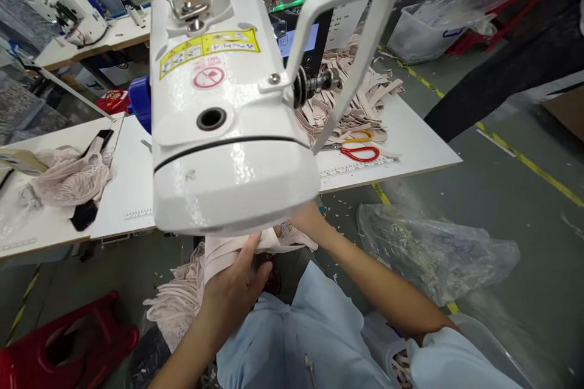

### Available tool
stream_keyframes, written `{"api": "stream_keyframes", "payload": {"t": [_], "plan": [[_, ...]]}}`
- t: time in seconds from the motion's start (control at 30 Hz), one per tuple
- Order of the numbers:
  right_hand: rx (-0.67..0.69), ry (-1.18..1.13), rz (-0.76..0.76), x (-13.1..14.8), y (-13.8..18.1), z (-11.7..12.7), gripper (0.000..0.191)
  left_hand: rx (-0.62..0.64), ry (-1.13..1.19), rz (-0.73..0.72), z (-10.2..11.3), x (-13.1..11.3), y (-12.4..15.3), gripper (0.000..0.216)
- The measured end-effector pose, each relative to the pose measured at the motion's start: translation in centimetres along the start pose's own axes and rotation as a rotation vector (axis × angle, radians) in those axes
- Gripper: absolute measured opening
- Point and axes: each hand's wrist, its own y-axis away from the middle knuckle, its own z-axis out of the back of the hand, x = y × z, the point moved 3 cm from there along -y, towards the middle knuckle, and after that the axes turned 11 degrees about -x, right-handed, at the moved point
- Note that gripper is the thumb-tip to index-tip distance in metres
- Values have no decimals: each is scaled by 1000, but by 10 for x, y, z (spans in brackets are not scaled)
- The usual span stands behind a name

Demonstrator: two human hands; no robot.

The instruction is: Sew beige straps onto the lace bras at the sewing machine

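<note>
A white sewing machine head (pixel 219 103) fills the middle of the view and hides the needle area. My left hand (pixel 235 289) lies below its front end, thumb and fingers pressing a pale pink fabric piece (pixel 228 249) that runs under the machine. My right forearm reaches forward beneath the machine; only the wrist of my right hand (pixel 305 214) shows, the fingers are hidden behind the machine. More pink lace fabric (pixel 176 310) hangs in a heap by my left wrist.
Pale pink straps (pixel 365 103) are piled on the white table (pixel 420 146), with red and yellow scissors (pixel 358 151) beside them. Pink lace (pixel 73 176) lies at left. A plastic bag (pixel 433 255) and red stool (pixel 68 346) stand on the floor. A person sits far back left.
</note>
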Motion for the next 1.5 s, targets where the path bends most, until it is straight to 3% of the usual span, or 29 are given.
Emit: {"api": "stream_keyframes", "payload": {"t": [0.13, 0.37, 0.8, 0.93, 1.1, 1.27, 1.37, 1.5], "plan": [[-74, -32, 22, -7, 5, 6, 20, -20, -9, 11, 3, -2, 0, 54], [-75, -85, -15, -21, 17, 12, 17, -27, -25, -15, 3, -6, -3, 58], [47, -242, -124, -11, 56, 13, 13, -30, -32, -41, 1, -18, -7, 57], [55, -132, -66, -3, 62, 16, 20, -45, -29, -38, 1, -20, -4, 58], [45, 90, 61, 4, 65, 19, 28, -113, -65, 31, -4, -15, 3, 83], [13, 194, 152, 7, 72, 19, 31, -146, -66, 12, -13, -13, 5, 88], [58, 181, 82, 7, 83, 21, 28, -170, -61, -35, -21, -20, 11, 89], [120, 19, -149, 5, 104, 31, 23, -188, -1, -139, -36, -48, 35, 92]]}}
